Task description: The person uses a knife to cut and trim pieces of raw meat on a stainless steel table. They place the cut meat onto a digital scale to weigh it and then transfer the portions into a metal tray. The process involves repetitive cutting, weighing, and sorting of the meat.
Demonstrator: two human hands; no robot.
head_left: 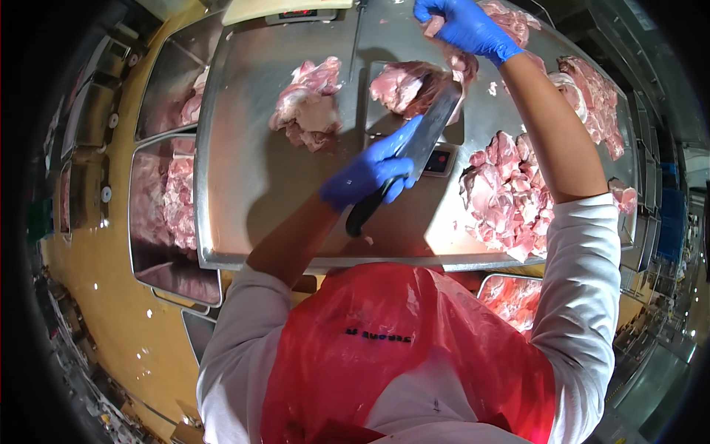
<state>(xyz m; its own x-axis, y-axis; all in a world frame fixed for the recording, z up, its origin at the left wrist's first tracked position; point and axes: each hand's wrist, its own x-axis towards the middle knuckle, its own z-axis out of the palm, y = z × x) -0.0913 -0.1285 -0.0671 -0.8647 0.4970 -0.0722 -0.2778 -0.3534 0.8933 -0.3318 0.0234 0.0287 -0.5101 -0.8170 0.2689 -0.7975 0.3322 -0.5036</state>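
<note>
My left hand, in a blue glove, is closed around the black handle of a broad-bladed knife. The blade slants up and right, its end beside a large piece of raw meat on the steel plate of a kitchen scale. Farther away, my gloved right hand grips a strip of meat and holds it up; part of the strip shows at the fingertips. Whether the strip is still joined to the large piece, I cannot tell. Another lump of meat lies left of the scale.
A heap of cut meat chunks lies on the right of the steel table, with larger slabs behind. Steel tubs with meat stand along the left edge. A second scale is at the far edge.
</note>
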